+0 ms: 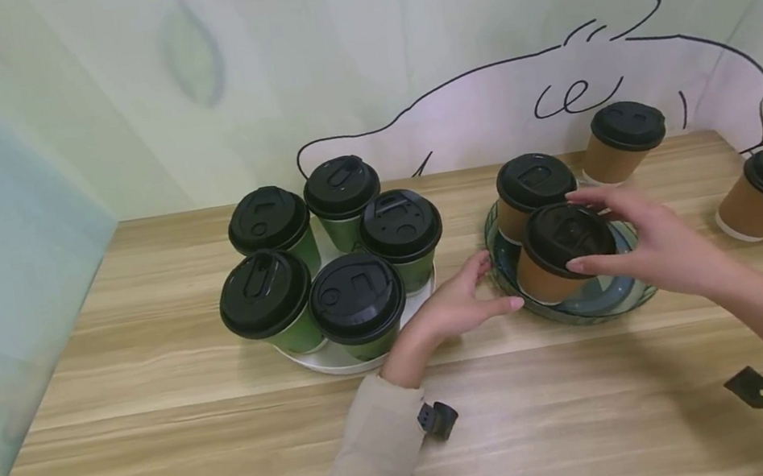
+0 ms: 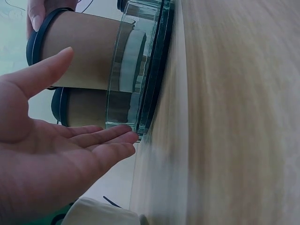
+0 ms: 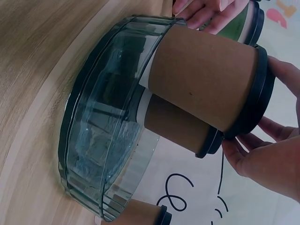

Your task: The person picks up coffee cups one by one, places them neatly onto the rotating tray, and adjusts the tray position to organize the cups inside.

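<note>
My right hand (image 1: 663, 239) pinches a brown paper coffee cup (image 1: 541, 280) by its black lid, thumb on the near side and fingers on the far side. This cup is slightly tilted, its base within the rim of a round clear glass dish (image 1: 600, 313). In the right wrist view, fingertips press the lid's edge. Behind it, another brown lidded cup (image 1: 536, 180) stands in the dish. My left hand (image 1: 460, 304) lies at the dish's left side, palm turned toward it and fingers extended, fingertips right at the glass wall in the left wrist view.
Several green cups (image 1: 300, 335) with black lids stand on a round white plate (image 1: 341, 370), left of the dish. Two more brown cups stand on the wooden table (image 1: 238, 469): one behind the dish (image 1: 608, 161), one at right (image 1: 758, 209). A printed wall (image 1: 326, 50) rises behind.
</note>
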{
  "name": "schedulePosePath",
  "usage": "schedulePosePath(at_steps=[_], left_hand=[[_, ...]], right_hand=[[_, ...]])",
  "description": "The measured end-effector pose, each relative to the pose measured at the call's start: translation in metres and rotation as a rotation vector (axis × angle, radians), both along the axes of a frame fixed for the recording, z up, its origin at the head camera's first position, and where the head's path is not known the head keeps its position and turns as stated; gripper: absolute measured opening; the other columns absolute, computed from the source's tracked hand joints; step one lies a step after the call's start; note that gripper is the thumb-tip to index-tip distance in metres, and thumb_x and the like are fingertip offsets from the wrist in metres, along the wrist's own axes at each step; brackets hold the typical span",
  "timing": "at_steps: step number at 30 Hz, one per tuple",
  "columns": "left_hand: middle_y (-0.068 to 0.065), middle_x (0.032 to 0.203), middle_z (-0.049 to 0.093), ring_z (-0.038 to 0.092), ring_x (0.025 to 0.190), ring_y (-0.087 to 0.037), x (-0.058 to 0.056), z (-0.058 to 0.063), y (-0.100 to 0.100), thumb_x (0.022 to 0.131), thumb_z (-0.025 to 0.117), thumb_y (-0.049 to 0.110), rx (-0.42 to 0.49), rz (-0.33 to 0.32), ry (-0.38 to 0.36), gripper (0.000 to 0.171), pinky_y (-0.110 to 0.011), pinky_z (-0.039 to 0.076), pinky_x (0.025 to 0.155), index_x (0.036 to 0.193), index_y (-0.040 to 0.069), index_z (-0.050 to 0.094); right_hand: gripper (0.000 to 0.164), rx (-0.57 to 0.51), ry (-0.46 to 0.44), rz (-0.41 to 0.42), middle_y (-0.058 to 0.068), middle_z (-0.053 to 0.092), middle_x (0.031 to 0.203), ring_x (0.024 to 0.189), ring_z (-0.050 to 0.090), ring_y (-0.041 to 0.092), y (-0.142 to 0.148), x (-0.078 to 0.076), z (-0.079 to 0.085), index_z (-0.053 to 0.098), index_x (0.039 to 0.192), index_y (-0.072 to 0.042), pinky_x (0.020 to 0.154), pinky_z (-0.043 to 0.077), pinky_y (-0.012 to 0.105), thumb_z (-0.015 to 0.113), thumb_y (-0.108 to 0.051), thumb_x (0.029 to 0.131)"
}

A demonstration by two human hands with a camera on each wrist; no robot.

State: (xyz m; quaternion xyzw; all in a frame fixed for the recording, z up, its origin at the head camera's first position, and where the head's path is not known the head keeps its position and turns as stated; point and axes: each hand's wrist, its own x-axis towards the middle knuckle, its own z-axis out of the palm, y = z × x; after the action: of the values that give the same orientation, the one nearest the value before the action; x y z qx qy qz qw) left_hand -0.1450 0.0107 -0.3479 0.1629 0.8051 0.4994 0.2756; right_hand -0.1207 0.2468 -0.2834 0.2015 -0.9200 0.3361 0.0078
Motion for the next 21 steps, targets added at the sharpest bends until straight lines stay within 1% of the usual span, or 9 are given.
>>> schedulePosePath(at_steps=[8,15,18,21], left_hand=[[-0.009,0.147,0.026,0.023,0.134,-0.018,0.0002,-0.0004,0.0011,0.084,0.067,0.029,0.0,0.004,-0.006,0.083,-0.034,0.023,0.107,0.145,0.006,0.017],[-0.008,0.148,0.025,0.023,0.134,-0.017,-0.0004,-0.0011,0.0011,0.084,0.066,0.029,-0.001,0.0,-0.008,0.083,-0.033,0.023,0.108,0.146,0.007,0.016],[-0.009,0.147,0.027,0.024,0.134,-0.018,0.0,-0.0008,0.0011,0.084,0.066,0.03,-0.006,-0.002,-0.007,0.083,-0.033,0.023,0.107,0.145,0.006,0.016],[-0.011,0.145,0.03,0.027,0.133,-0.019,0.0004,-0.0001,0.0004,0.084,0.066,0.028,-0.005,-0.007,-0.007,0.082,-0.033,0.025,0.107,0.145,0.005,0.017]], right_hand=[[0.07,0.011,0.006,0.016,0.02,0.042,0.132,0.112,0.043,0.04,-0.0028,0.0019,-0.0009,0.043,0.132,-0.004,0.087,0.037,0.057,0.078,-0.018,0.073],[0.07,0.009,0.017,0.032,0.019,0.043,0.131,0.111,0.044,0.04,-0.0039,0.0006,-0.004,0.043,0.132,-0.004,0.086,0.038,0.057,0.078,-0.018,0.073],[0.071,0.005,0.014,0.036,0.019,0.043,0.13,0.11,0.044,0.041,-0.0041,0.0001,-0.005,0.042,0.132,-0.005,0.085,0.038,0.059,0.078,-0.019,0.073],[0.071,0.005,0.02,0.036,0.018,0.044,0.129,0.109,0.046,0.04,-0.005,0.0003,-0.0057,0.042,0.132,-0.005,0.085,0.039,0.058,0.078,-0.018,0.072]])
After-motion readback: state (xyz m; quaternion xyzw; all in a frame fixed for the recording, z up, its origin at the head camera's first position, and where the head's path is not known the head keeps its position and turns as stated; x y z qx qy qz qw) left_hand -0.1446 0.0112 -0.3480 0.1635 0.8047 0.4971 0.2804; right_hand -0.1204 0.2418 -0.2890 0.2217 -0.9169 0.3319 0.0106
